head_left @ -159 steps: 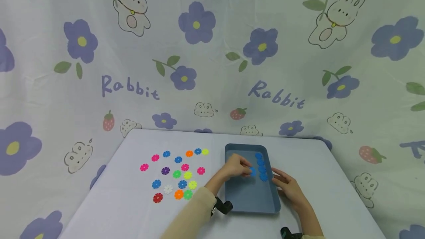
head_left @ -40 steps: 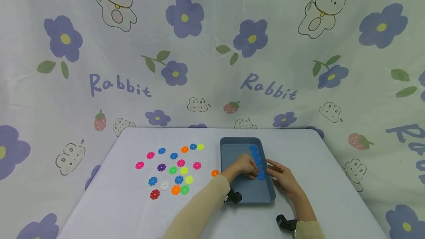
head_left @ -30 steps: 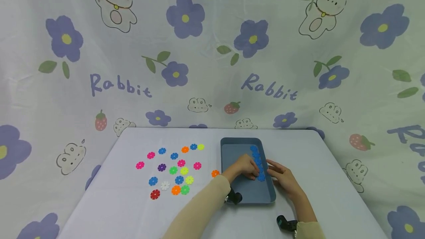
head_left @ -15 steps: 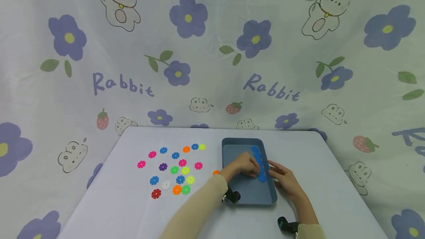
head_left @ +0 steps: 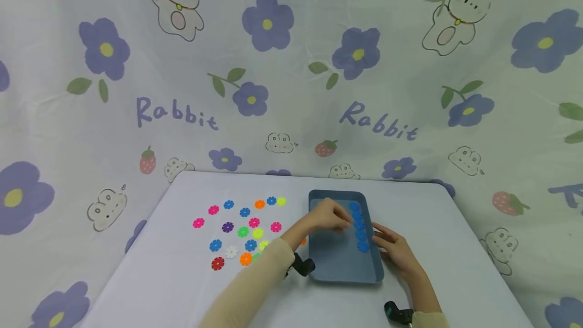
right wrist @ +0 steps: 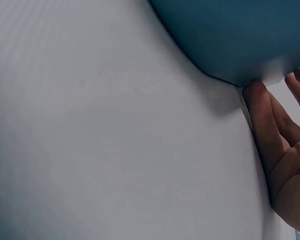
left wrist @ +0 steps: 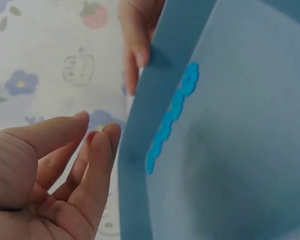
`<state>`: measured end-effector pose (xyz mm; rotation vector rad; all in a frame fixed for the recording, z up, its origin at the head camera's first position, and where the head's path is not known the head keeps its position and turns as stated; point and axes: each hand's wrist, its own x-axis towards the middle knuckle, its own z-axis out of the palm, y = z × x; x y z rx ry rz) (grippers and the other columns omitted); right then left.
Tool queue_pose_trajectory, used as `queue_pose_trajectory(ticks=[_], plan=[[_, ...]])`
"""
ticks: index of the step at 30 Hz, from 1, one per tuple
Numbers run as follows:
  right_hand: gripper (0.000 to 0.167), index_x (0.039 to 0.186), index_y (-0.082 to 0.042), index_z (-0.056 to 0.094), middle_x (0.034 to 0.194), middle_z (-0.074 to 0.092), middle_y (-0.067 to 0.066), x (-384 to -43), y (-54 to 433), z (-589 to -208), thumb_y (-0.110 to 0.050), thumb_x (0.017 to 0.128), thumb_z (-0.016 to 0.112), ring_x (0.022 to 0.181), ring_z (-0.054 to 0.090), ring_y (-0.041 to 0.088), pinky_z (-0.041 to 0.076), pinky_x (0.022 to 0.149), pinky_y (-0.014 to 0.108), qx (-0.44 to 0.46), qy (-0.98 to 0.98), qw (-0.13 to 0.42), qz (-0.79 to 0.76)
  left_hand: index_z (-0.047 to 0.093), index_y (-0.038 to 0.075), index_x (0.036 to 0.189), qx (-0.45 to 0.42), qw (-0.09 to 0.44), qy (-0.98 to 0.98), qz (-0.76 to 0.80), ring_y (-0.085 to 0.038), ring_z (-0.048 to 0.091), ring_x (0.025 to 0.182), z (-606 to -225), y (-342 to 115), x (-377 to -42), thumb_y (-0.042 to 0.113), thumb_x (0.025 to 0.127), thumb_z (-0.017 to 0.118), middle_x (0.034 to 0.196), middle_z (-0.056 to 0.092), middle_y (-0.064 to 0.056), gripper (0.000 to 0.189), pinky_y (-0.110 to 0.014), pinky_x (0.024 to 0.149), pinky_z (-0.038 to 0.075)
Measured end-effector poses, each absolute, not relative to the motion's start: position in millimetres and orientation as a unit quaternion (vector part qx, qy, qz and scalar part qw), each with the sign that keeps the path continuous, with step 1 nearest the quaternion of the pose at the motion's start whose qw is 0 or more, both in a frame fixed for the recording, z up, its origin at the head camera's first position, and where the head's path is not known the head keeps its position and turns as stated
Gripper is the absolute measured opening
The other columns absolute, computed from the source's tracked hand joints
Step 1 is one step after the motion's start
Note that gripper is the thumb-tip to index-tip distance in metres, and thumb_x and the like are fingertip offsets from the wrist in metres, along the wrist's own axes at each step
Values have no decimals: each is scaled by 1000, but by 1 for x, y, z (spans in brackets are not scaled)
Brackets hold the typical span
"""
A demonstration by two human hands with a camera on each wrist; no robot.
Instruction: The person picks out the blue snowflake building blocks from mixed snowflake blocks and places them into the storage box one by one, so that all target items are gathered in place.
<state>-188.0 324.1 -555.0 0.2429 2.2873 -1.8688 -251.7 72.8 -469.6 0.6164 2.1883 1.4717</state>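
My left hand (head_left: 330, 215) hovers over the grey-blue tray (head_left: 337, 272), just left of a row of blue snowflake discs (head_left: 360, 225). In the left wrist view, thumb and fingers of the left hand (left wrist: 55, 175) are apart with nothing between them. The discs (left wrist: 172, 112) run touching one another in a line along the tray's right wall. My right hand (head_left: 398, 252) rests its fingers against the outside of that wall. Seen from the right wrist, the right hand (right wrist: 285, 155) touches the tray's lower side (right wrist: 230, 45) with fairly straight fingers.
Left of the tray, loose snowflake discs in several colours lie scattered on the white table (head_left: 155, 287), among them a purple disc (head_left: 227, 227) and a dark red disc (head_left: 217, 263). An orange disc (head_left: 303, 241) lies by the tray's left wall, partly behind my left arm.
The blue disc that my left hand held has joined the row in the tray. That hand then worked at the row and has now drawn back up-left, without it. My right hand stayed at the wall.
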Motion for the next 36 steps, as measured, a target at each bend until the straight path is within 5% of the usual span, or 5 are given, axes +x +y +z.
queue_pose_trajectory(ticks=[12, 21, 27, 36], plan=[[58, 146, -15, 46, 143, 44, 21, -189, 322, -553, -27, 93, 67, 123, 50, 33, 52, 86, 38, 84, 771, 95, -624, 74, 1, 102, 222, 171, 809, 518, -17, 69, 73, -464, 6, -256, 13, 88, 73, 88, 71, 1, 18, -28, 67, 58], [58, 146, -16, 46, 145, 42, 21, -189, 320, -551, -27, 93, 66, 126, 47, 34, 52, 86, 38, 88, 771, 100, -622, 74, 3, 103, 184, 135, 839, 494, -35, 67, 81, -468, -52, -254, 15, 91, 69, 88, 70, -1, 18, -35, 71, 57], [60, 147, -15, 44, 146, 40, 21, -189, 319, -550, -30, 93, 67, 128, 45, 34, 51, 88, 38, 94, 775, 105, -616, 74, 5, 100, 157, 109, 856, 480, -26, 66, 79, -472, -95, -250, 16, 90, 70, 88, 68, -1, 15, -37, 70, 57], [63, 148, -15, 42, 148, 38, 21, -188, 318, -547, -32, 93, 67, 129, 44, 34, 50, 88, 37, 103, 773, 109, -616, 73, 3, 104, 73, 96, 874, 470, -30, 65, 83, -477, -163, -234, 18, 91, 70, 89, 68, -4, 20, -32, 71, 54]])
